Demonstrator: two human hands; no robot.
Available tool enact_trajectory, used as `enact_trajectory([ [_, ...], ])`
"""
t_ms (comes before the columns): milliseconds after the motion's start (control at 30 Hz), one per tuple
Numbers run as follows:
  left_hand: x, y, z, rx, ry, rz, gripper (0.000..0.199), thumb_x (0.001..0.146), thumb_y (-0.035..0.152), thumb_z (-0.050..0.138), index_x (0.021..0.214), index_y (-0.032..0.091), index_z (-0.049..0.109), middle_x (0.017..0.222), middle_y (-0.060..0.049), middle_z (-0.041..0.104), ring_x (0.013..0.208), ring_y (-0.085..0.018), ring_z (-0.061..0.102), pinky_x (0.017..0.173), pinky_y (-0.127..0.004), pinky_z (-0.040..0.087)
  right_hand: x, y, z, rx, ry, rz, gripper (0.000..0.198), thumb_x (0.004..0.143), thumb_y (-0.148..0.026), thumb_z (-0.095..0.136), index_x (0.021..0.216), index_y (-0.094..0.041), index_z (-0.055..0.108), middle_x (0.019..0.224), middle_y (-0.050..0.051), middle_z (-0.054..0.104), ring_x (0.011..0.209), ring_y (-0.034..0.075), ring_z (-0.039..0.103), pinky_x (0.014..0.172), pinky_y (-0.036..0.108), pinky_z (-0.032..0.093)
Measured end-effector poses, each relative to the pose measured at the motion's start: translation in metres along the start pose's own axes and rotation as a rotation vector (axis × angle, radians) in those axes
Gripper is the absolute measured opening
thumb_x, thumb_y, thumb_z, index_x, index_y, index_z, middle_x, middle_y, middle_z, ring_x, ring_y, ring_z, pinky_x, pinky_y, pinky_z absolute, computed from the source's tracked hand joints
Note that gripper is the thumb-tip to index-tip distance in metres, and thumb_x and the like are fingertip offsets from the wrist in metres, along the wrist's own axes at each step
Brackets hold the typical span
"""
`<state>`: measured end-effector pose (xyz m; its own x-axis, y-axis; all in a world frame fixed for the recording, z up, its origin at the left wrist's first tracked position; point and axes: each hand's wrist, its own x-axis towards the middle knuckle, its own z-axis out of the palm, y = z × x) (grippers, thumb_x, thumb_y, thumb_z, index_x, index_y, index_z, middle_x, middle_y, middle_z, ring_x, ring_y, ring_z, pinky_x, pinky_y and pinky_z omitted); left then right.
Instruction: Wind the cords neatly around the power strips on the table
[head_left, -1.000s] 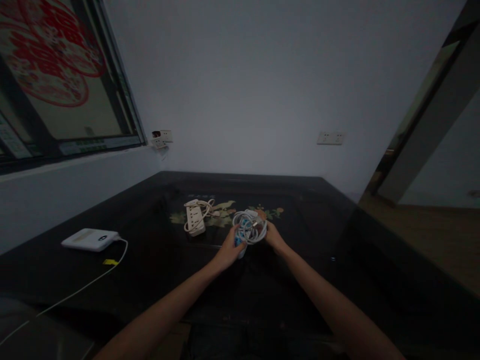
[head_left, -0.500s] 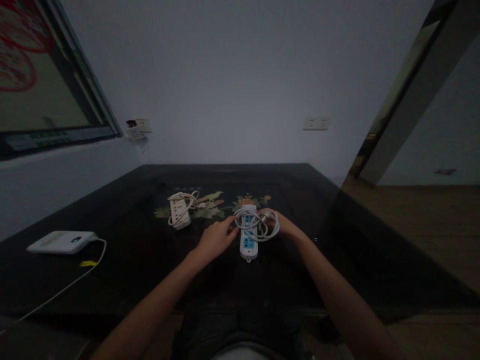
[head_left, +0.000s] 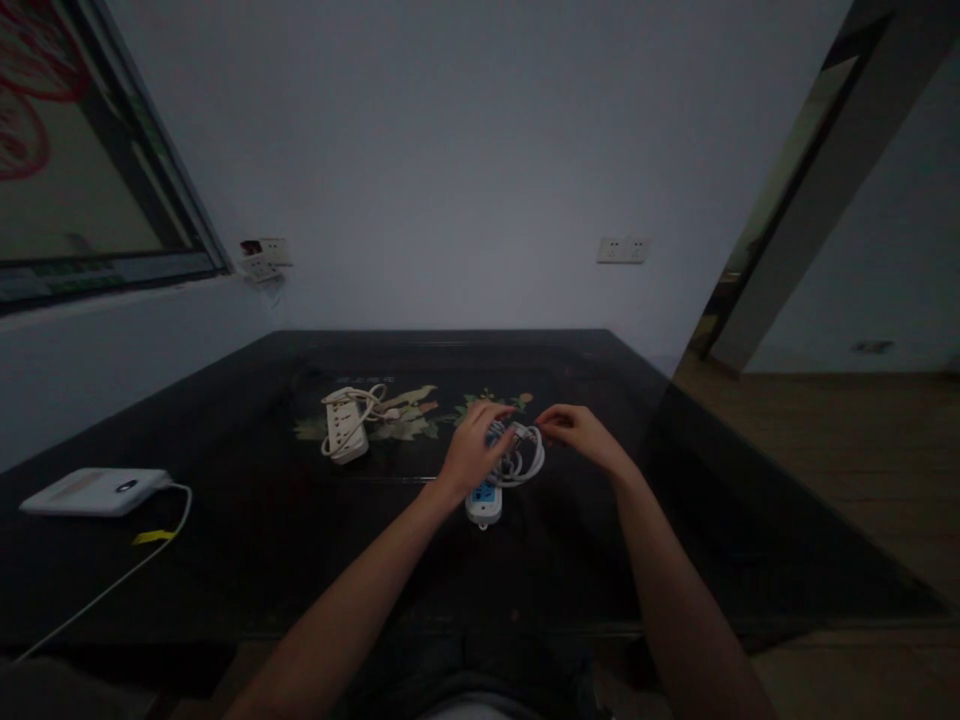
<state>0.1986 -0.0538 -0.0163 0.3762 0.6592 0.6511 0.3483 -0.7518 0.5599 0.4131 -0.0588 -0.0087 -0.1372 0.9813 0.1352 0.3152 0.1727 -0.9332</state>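
Note:
A white power strip (head_left: 484, 508) with blue socket faces lies on the black table in front of me, its upper part hidden behind my left hand (head_left: 474, 447). Its grey-white cord (head_left: 531, 470) is looped over the right side of the strip. Thumb and fingers of my left hand close around the plug (head_left: 519, 432) at the top of the loops. My right hand (head_left: 581, 435) is at the right edge of the coil, fingertips pinched together on the cord.
A second white power strip (head_left: 345, 425), cord wrapped round it, lies left on the black table (head_left: 637, 560). Farther left sits a white box-like device (head_left: 97, 492) with a cable, beside a yellow tag (head_left: 154, 537). Wall sockets (head_left: 622, 250) are behind.
My left hand has moved right and up, across the strip to the plug. My right hand has drawn back slightly to the right edge of the cord loops. The view has shifted a little.

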Motion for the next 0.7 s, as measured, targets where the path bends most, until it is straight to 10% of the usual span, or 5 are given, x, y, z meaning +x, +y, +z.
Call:
enact_trajectory([
  [700,-0.012,-0.001,0.012,0.177,-0.067,0.048,0.024,0.081,0.02,0.06,0.104,0.022,0.059,0.11,-0.007,0.061,0.106,-0.023,0.054,0.093,-0.038,0.042,-0.001,-0.005,0.015,-0.016,-0.044,-0.186,0.009,0.07,-0.018,0.066,0.078,-0.017,0.071,0.071,0.003,0.072,0.069,0.017,0.068,0.069,0.029,0.052],
])
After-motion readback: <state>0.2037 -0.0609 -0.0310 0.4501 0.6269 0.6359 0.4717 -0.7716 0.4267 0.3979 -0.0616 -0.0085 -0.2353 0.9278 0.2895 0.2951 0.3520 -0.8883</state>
